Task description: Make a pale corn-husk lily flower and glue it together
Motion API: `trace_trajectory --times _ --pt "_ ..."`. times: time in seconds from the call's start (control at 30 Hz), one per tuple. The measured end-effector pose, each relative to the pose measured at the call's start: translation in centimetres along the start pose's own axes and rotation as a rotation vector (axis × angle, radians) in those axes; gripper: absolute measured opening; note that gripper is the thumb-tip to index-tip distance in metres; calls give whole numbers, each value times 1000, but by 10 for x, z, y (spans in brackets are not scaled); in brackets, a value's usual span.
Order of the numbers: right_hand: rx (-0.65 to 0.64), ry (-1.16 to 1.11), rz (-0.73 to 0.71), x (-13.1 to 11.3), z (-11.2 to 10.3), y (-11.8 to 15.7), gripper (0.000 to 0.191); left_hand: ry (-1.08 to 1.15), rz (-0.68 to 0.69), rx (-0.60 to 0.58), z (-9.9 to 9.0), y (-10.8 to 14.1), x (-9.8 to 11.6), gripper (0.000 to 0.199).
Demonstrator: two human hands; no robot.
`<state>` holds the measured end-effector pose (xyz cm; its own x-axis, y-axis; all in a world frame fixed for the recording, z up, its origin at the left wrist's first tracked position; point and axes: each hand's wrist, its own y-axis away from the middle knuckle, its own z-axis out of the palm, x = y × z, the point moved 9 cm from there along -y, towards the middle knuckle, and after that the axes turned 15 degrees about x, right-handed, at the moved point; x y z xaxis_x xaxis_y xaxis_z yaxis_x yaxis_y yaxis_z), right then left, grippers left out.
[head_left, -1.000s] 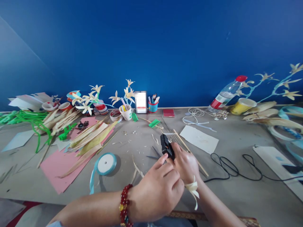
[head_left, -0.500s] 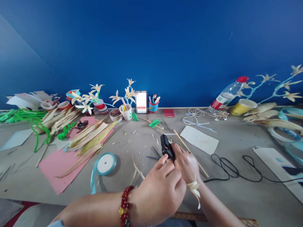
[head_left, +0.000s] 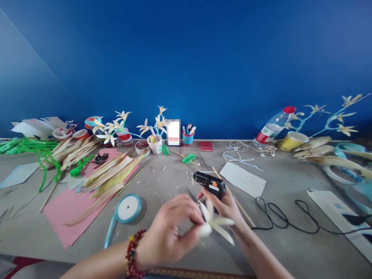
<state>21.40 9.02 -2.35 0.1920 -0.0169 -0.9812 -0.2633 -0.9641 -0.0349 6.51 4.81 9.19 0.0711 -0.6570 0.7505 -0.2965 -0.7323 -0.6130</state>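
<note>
A pale flower with several long petals (head_left: 222, 221) is pinched in the fingers of my left hand (head_left: 174, 226), low in the middle of the view. My right hand (head_left: 225, 205) is wrapped round a black glue gun (head_left: 209, 183), whose body points up and to the left. The flower hangs just in front of my right hand and hides part of it. A red bead bracelet (head_left: 134, 252) circles my left wrist. Blades of a dark tool lie on the table, partly hidden behind my hands.
A blue ribbon roll (head_left: 128, 208) and pink paper (head_left: 68, 209) lie to the left. White paper (head_left: 243, 179) and a black cable (head_left: 276, 217) lie to the right. Cups with flowers (head_left: 155, 144) and a tilted bottle (head_left: 271, 128) stand along the wall.
My left hand has moved left, away from the glue gun, and the pale flower now shows in its fingers. The glue gun has turned to point left. The view has shifted slightly.
</note>
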Motion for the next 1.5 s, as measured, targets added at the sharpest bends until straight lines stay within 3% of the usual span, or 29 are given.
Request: trace_trajectory --times 0.13,0.27,0.37,0.57,0.8,1.07,1.3,1.5 --pt "-82 -351 179 3 6 3 36 115 -582 205 -34 14 -82 13" --pt "-155 -440 212 1 13 8 34 275 -803 370 -41 24 -131 25" --pt "-178 -412 204 2 15 8 34 336 -870 427 -45 24 -149 28" --pt "-127 -296 214 9 14 0 36 273 -787 537 -82 18 -154 24" --pt "-166 -245 192 10 22 0 35 313 -845 415 -68 24 -159 23" --pt "-173 -219 167 12 25 6 33 285 -847 381 -66 26 -160 25" --pt "-155 -202 200 19 20 3 39 281 -786 393 -83 19 -153 18" --pt "-129 -198 216 20 16 -1 42 396 -736 475 -103 10 -133 15"
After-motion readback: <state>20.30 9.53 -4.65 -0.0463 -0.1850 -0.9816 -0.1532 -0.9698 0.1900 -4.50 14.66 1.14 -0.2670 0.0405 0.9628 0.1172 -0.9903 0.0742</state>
